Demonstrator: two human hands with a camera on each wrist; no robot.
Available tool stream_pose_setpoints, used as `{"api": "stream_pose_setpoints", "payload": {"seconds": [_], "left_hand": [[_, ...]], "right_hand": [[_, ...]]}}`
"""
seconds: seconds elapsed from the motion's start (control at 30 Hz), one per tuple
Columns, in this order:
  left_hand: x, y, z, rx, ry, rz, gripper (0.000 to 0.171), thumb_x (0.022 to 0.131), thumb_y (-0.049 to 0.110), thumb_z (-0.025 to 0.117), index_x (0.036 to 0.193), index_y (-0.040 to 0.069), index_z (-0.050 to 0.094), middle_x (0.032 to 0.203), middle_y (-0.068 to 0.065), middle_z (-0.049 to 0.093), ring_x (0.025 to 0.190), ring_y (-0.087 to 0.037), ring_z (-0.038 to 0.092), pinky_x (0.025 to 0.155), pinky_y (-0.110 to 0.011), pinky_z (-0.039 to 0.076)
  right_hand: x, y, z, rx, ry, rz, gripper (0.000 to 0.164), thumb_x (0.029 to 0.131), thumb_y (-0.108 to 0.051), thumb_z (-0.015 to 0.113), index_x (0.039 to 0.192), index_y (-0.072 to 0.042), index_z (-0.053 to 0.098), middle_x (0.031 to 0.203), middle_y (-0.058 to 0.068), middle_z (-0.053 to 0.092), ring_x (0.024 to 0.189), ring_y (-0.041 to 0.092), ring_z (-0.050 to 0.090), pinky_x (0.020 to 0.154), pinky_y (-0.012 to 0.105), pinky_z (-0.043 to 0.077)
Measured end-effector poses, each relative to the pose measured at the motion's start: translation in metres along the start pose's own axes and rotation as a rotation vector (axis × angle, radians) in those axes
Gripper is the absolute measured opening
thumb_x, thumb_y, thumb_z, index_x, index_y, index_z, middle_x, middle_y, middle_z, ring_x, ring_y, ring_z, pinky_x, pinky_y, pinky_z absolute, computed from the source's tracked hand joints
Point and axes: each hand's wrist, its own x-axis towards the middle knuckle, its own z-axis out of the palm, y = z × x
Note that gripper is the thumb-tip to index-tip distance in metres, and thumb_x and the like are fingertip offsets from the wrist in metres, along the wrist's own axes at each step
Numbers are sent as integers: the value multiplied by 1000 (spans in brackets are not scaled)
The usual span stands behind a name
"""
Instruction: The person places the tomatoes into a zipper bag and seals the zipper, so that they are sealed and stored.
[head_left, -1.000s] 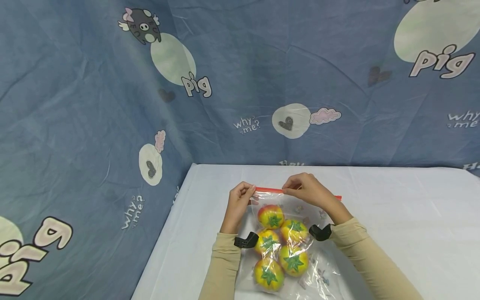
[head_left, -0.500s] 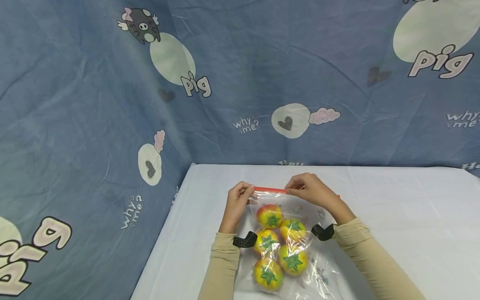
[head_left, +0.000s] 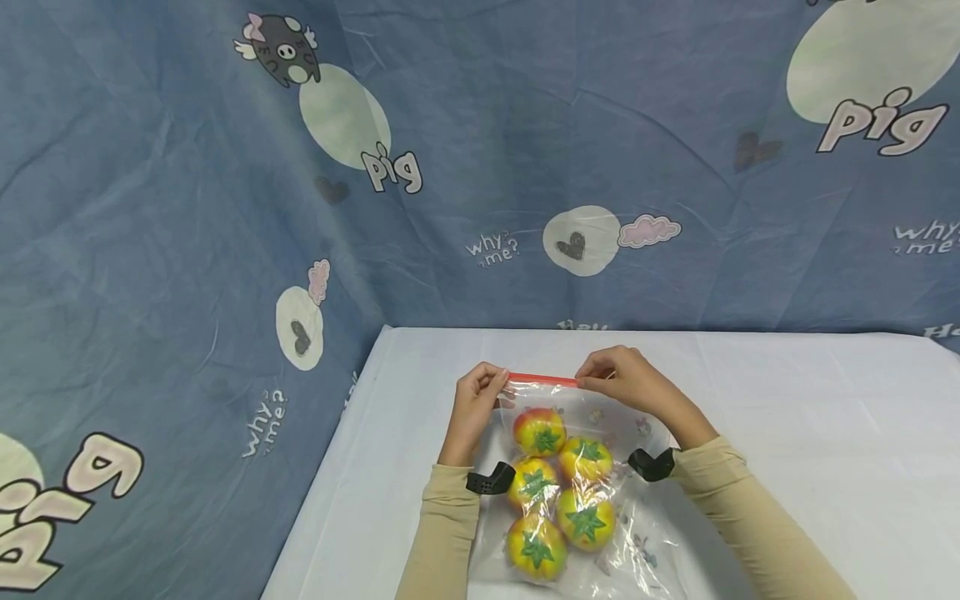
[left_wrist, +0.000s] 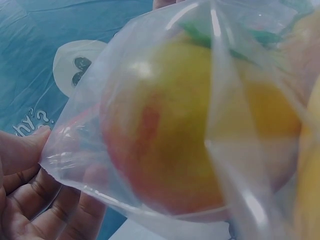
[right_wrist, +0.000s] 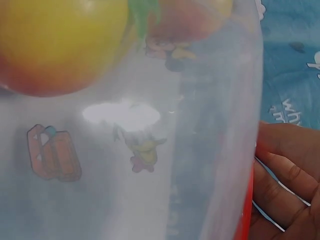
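Observation:
A clear zip bag [head_left: 637,533] with small printed figures lies on the table, its red zip strip [head_left: 542,379] along the far edge. Inside are several round yellow-red fruits [head_left: 538,432] with green star-shaped leaf tops. My left hand [head_left: 476,400] pinches the bag's upper left corner between thumb and forefinger; in the left wrist view the other fingers lie behind the film. Farther right along the strip, my right hand [head_left: 628,385] pinches it between thumb and fingers. The right wrist view shows the red strip [right_wrist: 244,220] running into that hand, which hides its far end.
The bag lies on a white-covered table [head_left: 825,442]. Behind it and to the left hangs a blue printed cloth [head_left: 465,167]. Each wrist wears a black band, such as the left band [head_left: 491,480].
My right hand has slid a little to the right along the red strip, showing more of it between the hands. The left hand and the fruits stay nearly where they were.

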Motion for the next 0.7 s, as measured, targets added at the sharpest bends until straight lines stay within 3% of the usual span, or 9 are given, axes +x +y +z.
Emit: {"api": "stream_pose_setpoints", "payload": {"seconds": [0.17, 0.7], "left_hand": [[-1, 2, 0, 3, 3, -1, 22, 104, 16, 62, 102, -6, 65, 89, -12, 71, 75, -8, 69, 67, -22, 64], [-1, 2, 0, -8, -4, -3, 25, 104, 17, 62, 105, -8, 65, 99, -32, 69, 76, -9, 68, 67, -21, 64]], "right_hand": [[-1, 2, -1, -4, -1, 2, 7, 95, -13, 73, 95, -10, 80, 92, 3, 79, 86, 14, 69, 81, 36, 61], [-5, 4, -5, -6, -4, -10, 7, 95, -12, 73, 95, -10, 80, 90, 3, 79, 86, 14, 70, 83, 36, 61]]}}
